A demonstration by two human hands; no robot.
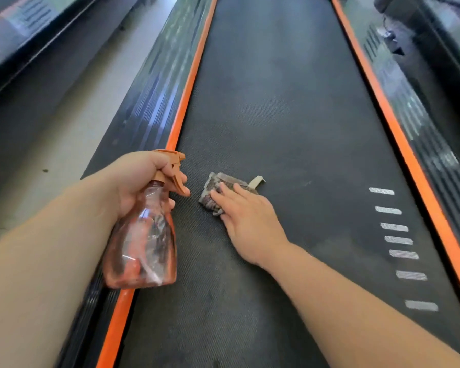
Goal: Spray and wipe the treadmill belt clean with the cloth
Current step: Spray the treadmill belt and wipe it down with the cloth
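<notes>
The black textured treadmill belt (276, 107) runs away from me between two orange side strips. My left hand (140, 179) grips the neck of a clear orange-tinted spray bottle (144, 245), one finger on its orange trigger; the bottle hangs over the belt's left edge. My right hand (246, 219) lies flat on a small folded grey-brown cloth (218, 188) with a beige tag, pressing it onto the belt just right of the bottle's nozzle. Most of the cloth is under my fingers.
The left orange strip (191, 83) and right orange strip (398, 134) border dark ribbed side rails. White dash marks (398, 240) line the belt's right side. Grey floor (51, 134) and another machine lie to the left; dark equipment stands at the upper right.
</notes>
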